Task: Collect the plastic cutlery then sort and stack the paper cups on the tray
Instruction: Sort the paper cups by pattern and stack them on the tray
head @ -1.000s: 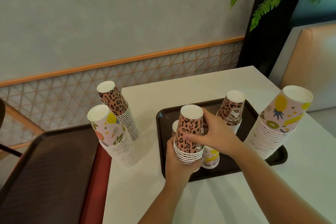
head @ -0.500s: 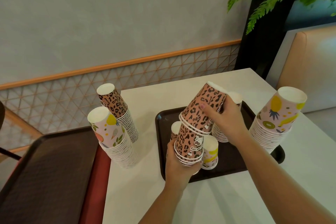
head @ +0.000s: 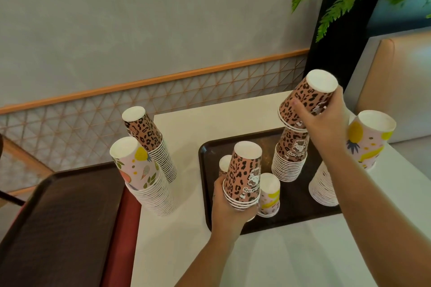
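On the brown tray (head: 207, 193) stand one leopard stack (head: 289, 161) and two small cups (head: 269, 196). The left hand (head: 227, 212) has its fingers curled round a few nested leopard cups (head: 243, 176); the right hand (head: 326, 121) grips a second leopard bunch (head: 305, 100), tilted above that stack. Three tall stacks stand on the desk (head: 268, 258): two left of the tray, one fruit-print stack (head: 366, 144) right.
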The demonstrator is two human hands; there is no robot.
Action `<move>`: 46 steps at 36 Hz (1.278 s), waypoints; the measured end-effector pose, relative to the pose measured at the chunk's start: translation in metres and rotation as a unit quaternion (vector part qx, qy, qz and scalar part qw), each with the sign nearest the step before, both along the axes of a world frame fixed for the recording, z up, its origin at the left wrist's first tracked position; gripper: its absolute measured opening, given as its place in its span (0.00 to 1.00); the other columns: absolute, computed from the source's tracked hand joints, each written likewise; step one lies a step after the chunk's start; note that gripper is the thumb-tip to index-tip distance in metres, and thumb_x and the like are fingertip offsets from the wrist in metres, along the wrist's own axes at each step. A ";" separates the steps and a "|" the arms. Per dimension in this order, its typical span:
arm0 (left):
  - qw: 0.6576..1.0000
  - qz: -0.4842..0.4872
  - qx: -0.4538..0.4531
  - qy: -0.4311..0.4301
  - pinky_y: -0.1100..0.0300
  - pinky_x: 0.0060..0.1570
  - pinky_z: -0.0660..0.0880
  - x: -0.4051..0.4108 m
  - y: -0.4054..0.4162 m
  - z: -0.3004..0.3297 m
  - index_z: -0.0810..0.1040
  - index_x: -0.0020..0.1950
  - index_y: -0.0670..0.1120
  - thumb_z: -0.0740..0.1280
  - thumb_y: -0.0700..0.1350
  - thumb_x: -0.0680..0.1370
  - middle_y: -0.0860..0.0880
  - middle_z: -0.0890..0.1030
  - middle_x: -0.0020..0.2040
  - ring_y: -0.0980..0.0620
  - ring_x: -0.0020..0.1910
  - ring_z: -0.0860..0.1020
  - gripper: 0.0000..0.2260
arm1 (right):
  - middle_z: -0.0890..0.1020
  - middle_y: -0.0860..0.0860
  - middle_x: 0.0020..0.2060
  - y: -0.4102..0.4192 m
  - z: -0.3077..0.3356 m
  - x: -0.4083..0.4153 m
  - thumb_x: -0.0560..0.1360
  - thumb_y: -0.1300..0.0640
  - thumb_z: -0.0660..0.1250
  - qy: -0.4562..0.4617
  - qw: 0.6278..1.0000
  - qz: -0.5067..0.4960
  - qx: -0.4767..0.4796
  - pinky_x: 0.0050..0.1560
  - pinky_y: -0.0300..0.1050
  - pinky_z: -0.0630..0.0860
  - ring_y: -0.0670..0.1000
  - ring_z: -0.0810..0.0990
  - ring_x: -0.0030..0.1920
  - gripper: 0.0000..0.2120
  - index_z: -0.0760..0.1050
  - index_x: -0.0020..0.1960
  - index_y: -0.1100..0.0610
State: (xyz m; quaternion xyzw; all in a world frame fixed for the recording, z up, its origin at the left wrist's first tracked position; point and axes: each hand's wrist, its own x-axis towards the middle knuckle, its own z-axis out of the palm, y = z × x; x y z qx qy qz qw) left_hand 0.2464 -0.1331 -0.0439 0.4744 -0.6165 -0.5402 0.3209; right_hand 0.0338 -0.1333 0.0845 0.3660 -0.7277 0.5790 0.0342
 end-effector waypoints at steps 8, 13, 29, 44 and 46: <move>1.000 -0.001 0.006 0.012 0.52 0.63 0.74 -0.001 0.002 0.005 0.63 0.63 0.60 0.80 0.48 0.55 0.56 0.75 0.61 0.52 0.62 0.74 0.41 | 0.67 0.55 0.69 0.001 -0.027 0.000 0.68 0.50 0.74 0.001 0.992 0.040 0.123 0.63 0.44 0.64 0.54 0.66 0.69 0.40 0.57 0.73 0.56; 1.000 0.002 0.016 0.017 0.49 0.62 0.74 -0.002 0.002 0.007 0.64 0.65 0.57 0.77 0.55 0.51 0.55 0.75 0.61 0.52 0.62 0.74 0.45 | 0.66 0.52 0.69 0.009 -0.020 0.019 0.69 0.47 0.71 0.036 0.997 0.032 0.058 0.63 0.34 0.58 0.45 0.63 0.68 0.36 0.60 0.71 0.56; 0.997 0.007 0.042 0.059 0.49 0.61 0.75 -0.005 0.009 0.013 0.66 0.68 0.54 0.80 0.52 0.52 0.55 0.78 0.60 0.53 0.61 0.76 0.46 | 0.75 0.40 0.52 0.020 -0.038 0.081 0.67 0.50 0.74 -0.065 0.927 0.324 0.174 0.50 0.28 0.71 0.41 0.75 0.55 0.31 0.63 0.65 0.49; 0.999 -0.005 0.036 0.018 0.55 0.59 0.75 -0.001 0.014 0.015 0.68 0.65 0.55 0.80 0.43 0.60 0.56 0.77 0.58 0.56 0.58 0.76 0.37 | 0.78 0.45 0.47 0.018 -0.015 0.065 0.70 0.52 0.71 -0.132 0.971 0.191 0.063 0.42 0.32 0.73 0.45 0.78 0.48 0.20 0.67 0.57 0.54; 0.999 -0.005 0.036 0.014 0.57 0.59 0.75 -0.001 0.016 0.016 0.67 0.63 0.57 0.80 0.42 0.61 0.58 0.76 0.57 0.57 0.58 0.75 0.36 | 0.79 0.46 0.47 0.018 -0.009 0.058 0.71 0.53 0.70 -0.176 0.969 0.174 0.023 0.45 0.40 0.77 0.49 0.80 0.49 0.17 0.68 0.55 0.54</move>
